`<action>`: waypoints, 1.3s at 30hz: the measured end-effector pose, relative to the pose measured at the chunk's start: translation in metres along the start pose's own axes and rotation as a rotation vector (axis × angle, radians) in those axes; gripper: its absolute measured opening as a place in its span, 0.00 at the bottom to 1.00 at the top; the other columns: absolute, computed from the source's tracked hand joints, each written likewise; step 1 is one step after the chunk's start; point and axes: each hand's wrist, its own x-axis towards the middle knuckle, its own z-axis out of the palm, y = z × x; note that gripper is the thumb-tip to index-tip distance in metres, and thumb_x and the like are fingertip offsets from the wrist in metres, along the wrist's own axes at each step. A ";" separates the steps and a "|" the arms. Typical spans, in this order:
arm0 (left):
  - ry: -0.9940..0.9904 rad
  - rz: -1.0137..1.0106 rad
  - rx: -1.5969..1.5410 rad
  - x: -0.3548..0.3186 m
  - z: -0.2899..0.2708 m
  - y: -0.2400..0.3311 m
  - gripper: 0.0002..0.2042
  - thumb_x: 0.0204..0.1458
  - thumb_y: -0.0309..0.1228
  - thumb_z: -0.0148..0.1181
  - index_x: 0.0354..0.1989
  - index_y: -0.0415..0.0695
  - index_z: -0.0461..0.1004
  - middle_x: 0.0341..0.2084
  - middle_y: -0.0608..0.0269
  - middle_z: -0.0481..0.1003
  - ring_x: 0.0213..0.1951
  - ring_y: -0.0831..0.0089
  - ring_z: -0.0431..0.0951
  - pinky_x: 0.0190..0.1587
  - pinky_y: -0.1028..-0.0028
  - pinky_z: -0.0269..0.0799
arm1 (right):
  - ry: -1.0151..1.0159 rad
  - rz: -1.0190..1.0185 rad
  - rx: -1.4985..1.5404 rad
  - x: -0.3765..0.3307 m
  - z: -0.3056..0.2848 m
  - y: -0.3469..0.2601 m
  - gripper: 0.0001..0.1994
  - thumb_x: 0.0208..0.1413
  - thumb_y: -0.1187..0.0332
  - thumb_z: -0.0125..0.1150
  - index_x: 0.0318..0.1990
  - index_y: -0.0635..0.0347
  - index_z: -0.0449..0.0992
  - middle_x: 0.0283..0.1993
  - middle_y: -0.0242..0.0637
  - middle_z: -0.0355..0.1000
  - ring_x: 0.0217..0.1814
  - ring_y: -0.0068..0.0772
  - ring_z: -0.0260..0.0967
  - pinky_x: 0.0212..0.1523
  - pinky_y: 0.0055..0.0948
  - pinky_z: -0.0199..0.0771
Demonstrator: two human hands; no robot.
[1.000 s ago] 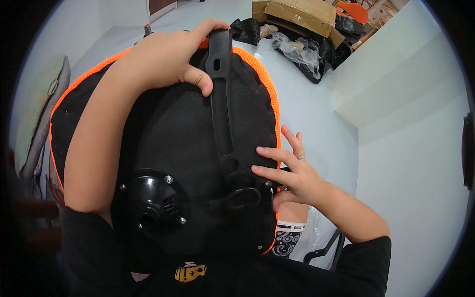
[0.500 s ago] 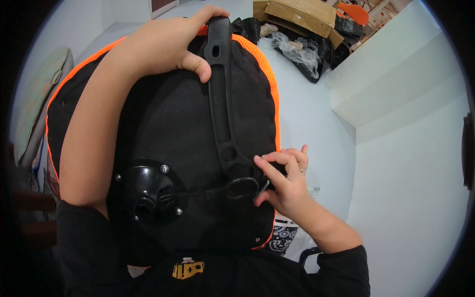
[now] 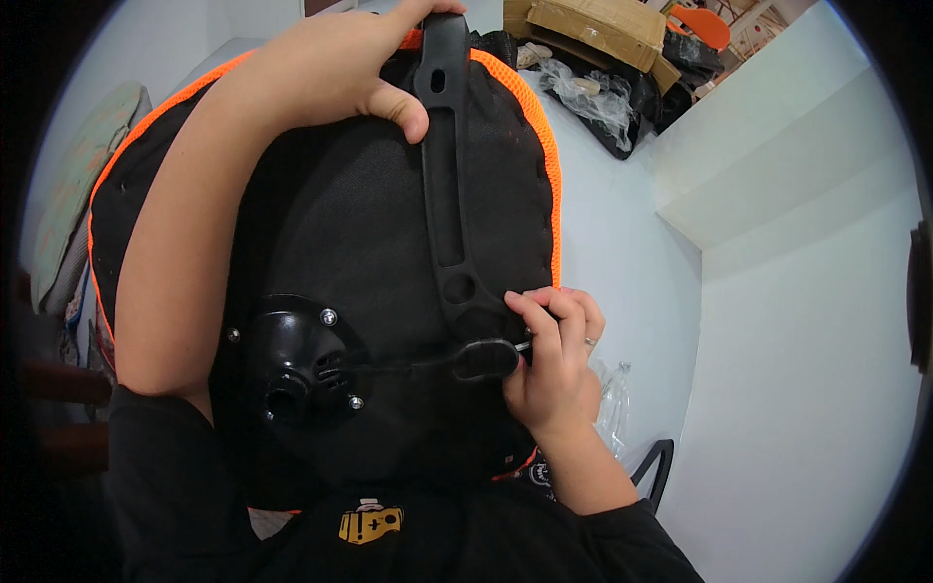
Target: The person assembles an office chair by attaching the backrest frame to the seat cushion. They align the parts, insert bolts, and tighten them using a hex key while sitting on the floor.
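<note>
A padded black chair part (image 3: 340, 214) with an orange mesh edge fills the middle. Along its right side lies a long black plastic bracket (image 3: 447, 185) with slots and holes. My left hand (image 3: 360, 68) clasps the bracket's upper end, thumb against its side and fingers over the top. At the bracket's lower end my right hand (image 3: 559, 364) is closed in a pinch on a thin metal rod (image 3: 525, 345), mostly hidden by the fingers. Beside the pinch sits a black loop-shaped part (image 3: 486, 360). A round black fitting (image 3: 292, 350) with several screws is fixed lower left.
An opened cardboard box (image 3: 598, 34) and clear plastic wrap (image 3: 588, 92) lie at the back right. A white wall (image 3: 797, 272) stands to the right. Folded fabric (image 3: 83, 194) is at the left. A clear bag (image 3: 614, 408) and a black curved bar (image 3: 659, 471) are near my right forearm.
The chair part and bracket have shifted slightly up and right, with my left hand still on the bracket. My right hand has turned more upright, and less of the metal rod shows.
</note>
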 end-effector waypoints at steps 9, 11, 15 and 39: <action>-0.009 -0.049 -0.029 0.007 -0.003 0.000 0.57 0.20 0.47 0.76 0.65 0.50 0.49 0.54 0.44 0.67 0.52 0.53 0.71 0.54 0.63 0.66 | 0.046 0.071 -0.114 0.001 0.000 -0.013 0.15 0.48 0.66 0.57 0.45 0.57 0.74 0.44 0.38 0.65 0.51 0.45 0.57 0.53 0.43 0.52; -0.028 -0.105 -0.006 0.012 -0.002 -0.005 0.57 0.20 0.47 0.76 0.65 0.50 0.50 0.54 0.45 0.67 0.51 0.54 0.72 0.54 0.63 0.67 | 0.082 0.073 -0.066 0.001 0.002 -0.015 0.16 0.49 0.65 0.59 0.46 0.57 0.72 0.44 0.38 0.65 0.51 0.45 0.57 0.52 0.43 0.52; 0.028 -0.127 0.029 0.006 0.001 0.001 0.56 0.20 0.48 0.76 0.64 0.51 0.51 0.53 0.45 0.69 0.50 0.54 0.73 0.53 0.63 0.68 | 0.185 0.101 0.047 -0.001 0.011 -0.015 0.23 0.43 0.66 0.67 0.47 0.58 0.67 0.44 0.38 0.66 0.50 0.45 0.57 0.52 0.43 0.50; 0.339 0.363 0.153 -0.004 0.028 0.003 0.51 0.29 0.58 0.68 0.63 0.49 0.53 0.44 0.43 0.73 0.44 0.51 0.76 0.46 0.62 0.72 | 0.460 0.187 0.123 -0.018 0.018 0.009 0.20 0.59 0.61 0.52 0.55 0.62 0.63 0.33 0.34 0.66 0.42 0.34 0.60 0.51 0.37 0.52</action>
